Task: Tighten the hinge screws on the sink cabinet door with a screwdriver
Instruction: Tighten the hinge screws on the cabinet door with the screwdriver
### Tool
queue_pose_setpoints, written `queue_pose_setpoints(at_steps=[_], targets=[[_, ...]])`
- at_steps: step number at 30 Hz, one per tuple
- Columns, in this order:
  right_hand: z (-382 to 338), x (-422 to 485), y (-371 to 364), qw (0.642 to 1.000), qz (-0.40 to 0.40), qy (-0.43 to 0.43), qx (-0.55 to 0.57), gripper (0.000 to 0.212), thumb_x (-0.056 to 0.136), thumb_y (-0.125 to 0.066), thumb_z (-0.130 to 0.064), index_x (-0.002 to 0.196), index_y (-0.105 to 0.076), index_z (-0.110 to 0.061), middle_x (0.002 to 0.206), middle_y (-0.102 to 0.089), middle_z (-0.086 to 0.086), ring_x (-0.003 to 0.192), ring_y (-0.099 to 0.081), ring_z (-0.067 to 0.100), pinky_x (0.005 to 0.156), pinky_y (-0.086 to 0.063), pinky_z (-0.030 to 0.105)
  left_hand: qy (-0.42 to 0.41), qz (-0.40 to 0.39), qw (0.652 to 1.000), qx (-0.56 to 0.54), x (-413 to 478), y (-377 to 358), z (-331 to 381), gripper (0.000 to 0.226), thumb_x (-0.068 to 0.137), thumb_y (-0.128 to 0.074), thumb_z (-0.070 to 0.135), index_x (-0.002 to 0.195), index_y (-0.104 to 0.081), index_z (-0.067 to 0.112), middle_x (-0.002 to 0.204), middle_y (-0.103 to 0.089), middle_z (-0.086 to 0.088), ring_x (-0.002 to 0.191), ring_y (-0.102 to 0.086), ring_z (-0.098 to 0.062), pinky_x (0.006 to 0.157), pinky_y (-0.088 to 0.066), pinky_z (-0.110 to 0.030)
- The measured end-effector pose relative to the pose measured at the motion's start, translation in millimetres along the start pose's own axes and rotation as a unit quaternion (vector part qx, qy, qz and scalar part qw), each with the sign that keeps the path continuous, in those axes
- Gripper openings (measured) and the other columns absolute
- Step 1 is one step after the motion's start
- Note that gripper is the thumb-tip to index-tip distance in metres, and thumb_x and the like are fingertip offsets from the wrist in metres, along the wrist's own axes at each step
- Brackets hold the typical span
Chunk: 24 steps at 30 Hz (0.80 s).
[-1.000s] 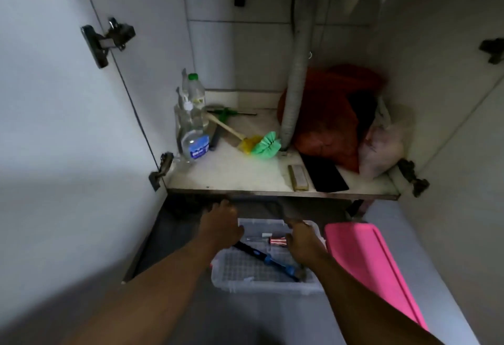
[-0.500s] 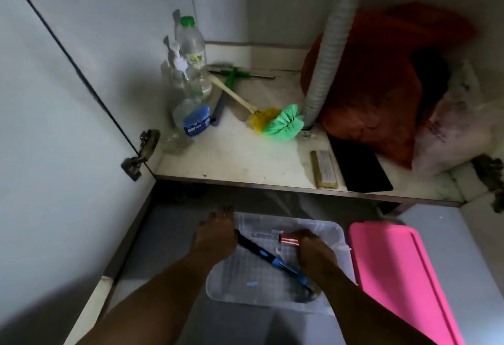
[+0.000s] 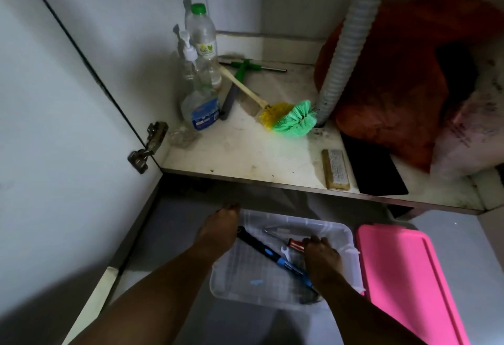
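Where the hands are: two, both low at one clear box [image 3: 338,228] on the floor.
Left hand [image 3: 218,231]: against the box's left rim, fingers fairly straight and close together.
Right hand [image 3: 321,258]: inside the box, fingers bent down over the red-handled screwdriver [image 3: 296,244]; whether they pinch it, I cannot tell.
Other tools: one blue-and-black tool [image 3: 261,249] slantwise between the hands, its lower end hidden under the right hand.
Hinge [image 3: 148,146]: one in view, on the open cabinet door [image 3: 54,126], well apart from both hands.
Shelf: three bottles [image 3: 203,110], one brush [image 3: 289,116], one squeegee [image 3: 242,67], and one drain hose [image 3: 346,52] in front of a red bag [image 3: 395,99].
Pink lid [image 3: 403,276]: one, just beside the box.
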State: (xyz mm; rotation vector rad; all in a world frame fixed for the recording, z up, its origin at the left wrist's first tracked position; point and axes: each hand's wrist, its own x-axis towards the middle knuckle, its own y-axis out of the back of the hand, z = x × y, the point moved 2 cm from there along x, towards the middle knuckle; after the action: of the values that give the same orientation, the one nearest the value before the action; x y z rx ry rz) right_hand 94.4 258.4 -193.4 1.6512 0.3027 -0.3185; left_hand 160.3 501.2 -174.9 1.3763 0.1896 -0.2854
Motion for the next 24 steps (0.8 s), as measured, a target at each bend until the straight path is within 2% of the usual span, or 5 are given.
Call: queue_pose_setpoints(at_steps=[8, 10, 13, 18, 24], targets=[[0.5, -27.0, 21.4, 1.0, 0.016, 0.001, 0.012, 0.054, 0.087, -0.067, -0.019, 0.137, -0.045, -0.021, 0.136, -0.051, -0.001, 0.125, -0.046, 0.016, 0.1, -0.046, 0.029, -0.005, -0.004, 1.0, 0.003, -8.0, 11.6, 2.2, 0.067, 0.09, -0.069, 0.012, 0.149, -0.038, 0.018, 0.141, -0.055, -0.01, 0.122, -0.06, -0.028, 0.1, -0.053, -0.039], [-0.7, -37.0, 35.8, 0.999, 0.036, 0.01, 0.004, 0.051, 0.092, -0.06, -0.016, 0.139, -0.043, -0.021, 0.138, -0.049, -0.002, 0.126, -0.045, 0.016, 0.099, -0.046, 0.028, -0.011, -0.002, 1.0, 0.007, -16.1, 22.9, 2.9, 0.071, 0.09, -0.068, 0.012, 0.152, -0.035, 0.018, 0.141, -0.054, -0.01, 0.12, -0.06, -0.028, 0.099, -0.053, -0.04], [-7.5, -49.5, 66.4, 0.995, 0.096, 0.001, 0.0, 0.041, 0.097, -0.04, -0.008, 0.136, -0.045, -0.024, 0.132, -0.053, -0.003, 0.123, -0.048, 0.014, 0.094, -0.049, 0.028, -0.027, 0.018, 0.999, 0.037, -33.8, 57.0, 3.5, 0.058, 0.093, -0.063, 0.015, 0.146, -0.042, 0.021, 0.137, -0.051, -0.009, 0.115, -0.062, -0.029, 0.091, -0.054, -0.041], [-32.5, -70.9, 137.7, 0.986, 0.156, 0.005, 0.051, 0.048, 0.095, -0.04, -0.01, 0.14, -0.042, -0.027, 0.136, -0.052, 0.001, 0.122, -0.053, 0.017, 0.095, -0.049, 0.033, -0.046, 0.106, 0.988, 0.105, -72.8, 153.9, -7.1, 0.059, 0.093, -0.06, 0.019, 0.148, -0.039, 0.018, 0.14, -0.052, -0.013, 0.122, -0.056, -0.035, 0.096, -0.051, -0.049], [-86.0, -114.1, 243.6, 0.951, 0.301, 0.051, 0.053, 0.035, 0.091, -0.053, -0.01, 0.123, -0.055, -0.023, 0.122, -0.059, 0.001, 0.111, -0.055, 0.018, 0.088, -0.051, 0.033, -0.07, 0.241, 0.932, 0.262, -149.0, 283.0, -11.6, 0.041, 0.091, -0.058, 0.013, 0.132, -0.056, 0.013, 0.128, -0.061, -0.014, 0.118, -0.056, -0.035, 0.103, -0.041, -0.051]])
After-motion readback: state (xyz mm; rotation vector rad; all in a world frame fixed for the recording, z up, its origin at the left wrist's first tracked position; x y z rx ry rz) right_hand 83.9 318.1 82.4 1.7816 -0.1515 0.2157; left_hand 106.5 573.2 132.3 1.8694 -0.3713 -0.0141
